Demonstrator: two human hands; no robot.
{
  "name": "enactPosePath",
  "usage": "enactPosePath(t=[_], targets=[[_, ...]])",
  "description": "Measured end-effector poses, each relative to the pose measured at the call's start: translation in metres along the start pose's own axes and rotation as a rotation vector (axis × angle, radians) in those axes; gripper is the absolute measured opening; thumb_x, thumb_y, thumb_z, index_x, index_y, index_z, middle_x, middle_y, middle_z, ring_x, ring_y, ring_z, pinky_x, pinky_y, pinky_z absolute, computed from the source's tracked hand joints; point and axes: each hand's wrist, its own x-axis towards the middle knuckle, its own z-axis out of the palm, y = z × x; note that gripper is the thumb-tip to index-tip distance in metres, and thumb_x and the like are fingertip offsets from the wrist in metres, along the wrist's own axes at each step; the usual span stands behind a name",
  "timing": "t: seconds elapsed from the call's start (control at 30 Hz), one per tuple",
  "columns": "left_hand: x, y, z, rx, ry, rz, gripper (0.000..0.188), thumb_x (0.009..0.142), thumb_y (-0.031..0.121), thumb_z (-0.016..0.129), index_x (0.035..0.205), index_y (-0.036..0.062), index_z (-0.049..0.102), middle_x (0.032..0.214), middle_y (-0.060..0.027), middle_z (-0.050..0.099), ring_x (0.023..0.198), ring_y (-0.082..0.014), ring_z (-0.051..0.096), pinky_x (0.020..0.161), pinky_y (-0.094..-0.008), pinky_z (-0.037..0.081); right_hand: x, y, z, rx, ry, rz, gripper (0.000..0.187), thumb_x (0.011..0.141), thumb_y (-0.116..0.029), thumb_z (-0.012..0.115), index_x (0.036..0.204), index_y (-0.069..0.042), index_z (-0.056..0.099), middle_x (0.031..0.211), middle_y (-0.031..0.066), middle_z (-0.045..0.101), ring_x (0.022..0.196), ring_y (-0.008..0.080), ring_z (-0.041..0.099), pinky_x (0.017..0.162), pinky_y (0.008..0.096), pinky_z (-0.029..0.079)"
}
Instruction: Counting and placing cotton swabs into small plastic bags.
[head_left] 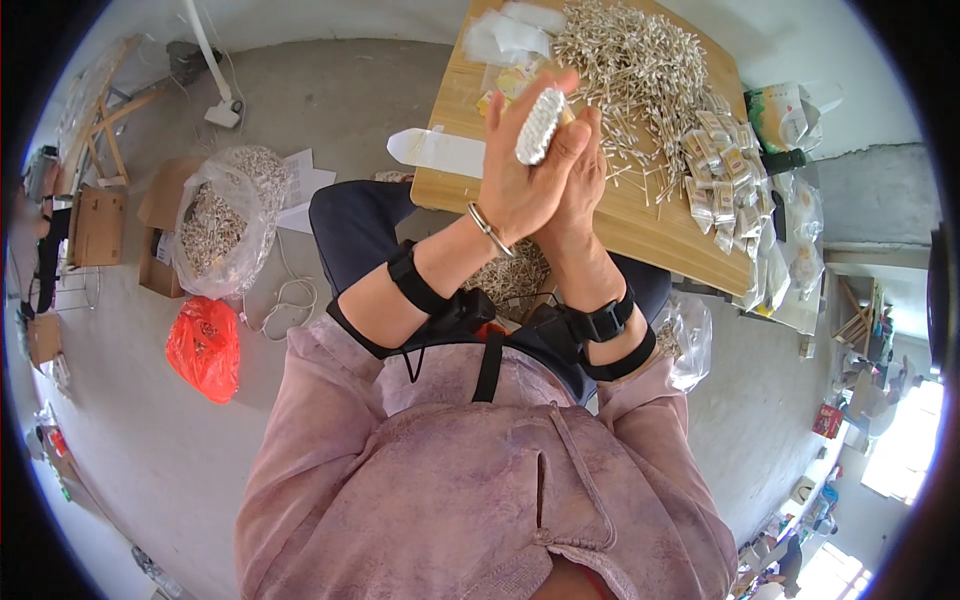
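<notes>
Above the near edge of the wooden table (650, 240), both my hands close round a bundle of cotton swabs (541, 127), whose packed white tips face up. My left hand (522, 192), with a metal bangle at its wrist, presses the bundle from the left. From the right, my right hand (582, 172) presses against it, its fingers partly hidden. The length of the bundle is mostly hidden between the palms. Beyond the hands, a large heap of loose cotton swabs (630, 55) covers much of the tabletop.
Several small filled packets (722, 170) are piled at the table's right side. Clear plastic bags (505, 35) lie at its far left, a white strip (437, 152) at its left edge. On the floor to the left are a clear sack of swabs (215, 220) and a red bag (204, 348).
</notes>
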Motion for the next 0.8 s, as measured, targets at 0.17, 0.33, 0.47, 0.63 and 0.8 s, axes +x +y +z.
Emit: enactPosePath(t=[0.17,0.33,0.47,0.63,0.8], targets=[[0.0,0.006,-0.001,-0.011,-0.032,0.115,0.061,0.088,0.05,0.052,0.132,0.0086,0.042,0.126,-0.0075,0.055,0.13,-0.0222,0.038,0.108,-0.048,-0.001,0.001,-0.011,0.005,0.795,0.16,0.168,0.047,0.098,-0.044,0.034,0.096,-0.003,0.055,0.081,0.0038,0.061,0.069,0.0117,0.056,0.059,0.026,0.047],[0.003,0.011,-0.008,0.059,-0.075,0.256,0.07,0.086,0.053,0.052,0.136,0.007,0.035,0.132,-0.0097,0.049,0.131,-0.0243,0.035,0.107,-0.0499,-0.004,-0.003,-0.022,0.007,0.923,0.151,0.253,0.042,0.099,-0.041,0.034,0.098,-0.003,0.052,0.084,0.0043,0.06,0.071,0.0122,0.057,0.059,0.0279,0.048],[0.004,0.012,-0.009,0.072,-0.06,0.302,0.069,0.086,0.054,0.053,0.133,0.0057,0.039,0.131,-0.0104,0.049,0.13,-0.0253,0.036,0.108,-0.0492,-0.001,-0.005,-0.038,0.007,0.294,0.257,-0.012,0.042,0.099,-0.04,0.032,0.098,-0.004,0.052,0.082,0.0041,0.061,0.07,0.0125,0.058,0.06,0.0283,0.049],[-0.004,0.013,-0.004,-0.057,-0.075,0.208,0.06,0.088,0.048,0.052,0.129,0.0051,0.044,0.123,-0.0077,0.056,0.123,-0.0216,0.045,0.11,-0.0461,0.007,-0.004,-0.027,0.001,0.313,0.198,-0.013,0.048,0.099,-0.043,0.027,0.1,-0.003,0.053,0.083,0.0054,0.064,0.072,0.0138,0.061,0.062,0.0285,0.05],[-0.004,0.017,-0.002,-0.066,-0.054,0.258,0.058,0.089,0.043,0.054,0.131,0.0055,0.043,0.124,-0.0074,0.056,0.122,-0.0195,0.047,0.11,-0.0444,0.008,-0.002,-0.03,-0.001,0.473,0.162,0.074,0.057,0.099,-0.047,0.021,0.103,-0.002,0.056,0.089,0.0086,0.066,0.076,0.0158,0.064,0.063,0.0277,0.052]])
